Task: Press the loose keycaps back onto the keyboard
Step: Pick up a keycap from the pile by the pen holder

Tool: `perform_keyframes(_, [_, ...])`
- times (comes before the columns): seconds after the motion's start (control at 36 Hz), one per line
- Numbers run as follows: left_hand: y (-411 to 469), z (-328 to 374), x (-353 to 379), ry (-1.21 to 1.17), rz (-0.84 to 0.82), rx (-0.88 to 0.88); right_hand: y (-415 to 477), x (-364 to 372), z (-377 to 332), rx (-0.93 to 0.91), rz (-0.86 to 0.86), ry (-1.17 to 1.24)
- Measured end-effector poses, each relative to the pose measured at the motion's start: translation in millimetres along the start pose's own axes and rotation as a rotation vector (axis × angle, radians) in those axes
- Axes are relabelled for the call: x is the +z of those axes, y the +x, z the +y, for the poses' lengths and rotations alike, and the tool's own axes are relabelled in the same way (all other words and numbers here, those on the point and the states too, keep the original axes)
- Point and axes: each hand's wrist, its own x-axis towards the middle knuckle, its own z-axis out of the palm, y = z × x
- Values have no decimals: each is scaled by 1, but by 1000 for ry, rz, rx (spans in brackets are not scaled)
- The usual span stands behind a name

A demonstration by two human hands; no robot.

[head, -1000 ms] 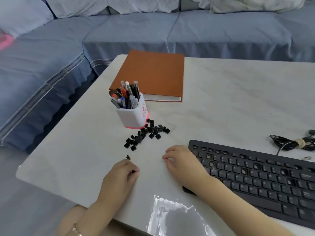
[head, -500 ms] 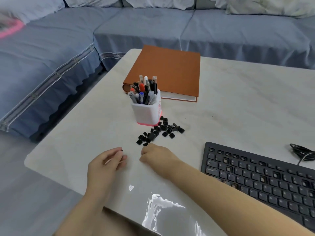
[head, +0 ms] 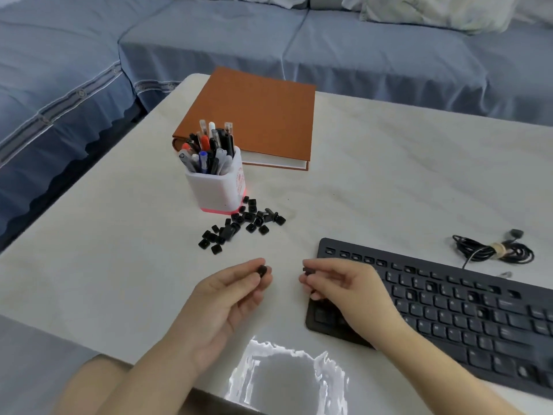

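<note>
A black keyboard [head: 466,307] lies at the right of the white table, with several empty key sockets in its upper rows. A pile of loose black keycaps [head: 239,226] sits beside the pen holder. My left hand [head: 227,298] pinches one black keycap [head: 262,270] between thumb and fingertips, raised a little off the table. My right hand [head: 344,290] pinches a second keycap [head: 307,269] at its fingertips, over the keyboard's left end. The two hands are a short gap apart.
A white pen holder [head: 217,182] full of pens stands behind the pile. An orange binder [head: 257,115] lies further back. A coiled black cable [head: 493,250] rests behind the keyboard. A blue sofa [head: 329,40] borders the table [head: 389,175].
Both hands have lifted off the table and drawn back toward the keyboard. The right hand left the pile and now holds a keycap; the left still holds its own.
</note>
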Motion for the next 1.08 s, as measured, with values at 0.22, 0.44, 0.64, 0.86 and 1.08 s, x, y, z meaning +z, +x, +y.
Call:
perform_keyframes(0.22, [-19, -10, 41, 174, -122, 157, -34, -36, -13, -89, 138, 130])
perform_keyframes(0.44, [-34, -17, 72, 492, -187, 405, -54, -52, -16, -138, 235, 129])
perform_keyframes(0.64, [-33, -33, 90, 607, -177, 369, -66, -68, -15, -80, 250, 223])
perform_keyframes(0.86, [-35, -40, 102, 631, -198, 390, -75, -80, -10, -80, 258, 236])
perform_keyframes(1.08, [-31, -46, 106, 659, -172, 349, -77, -86, -5, -166, 315, 167])
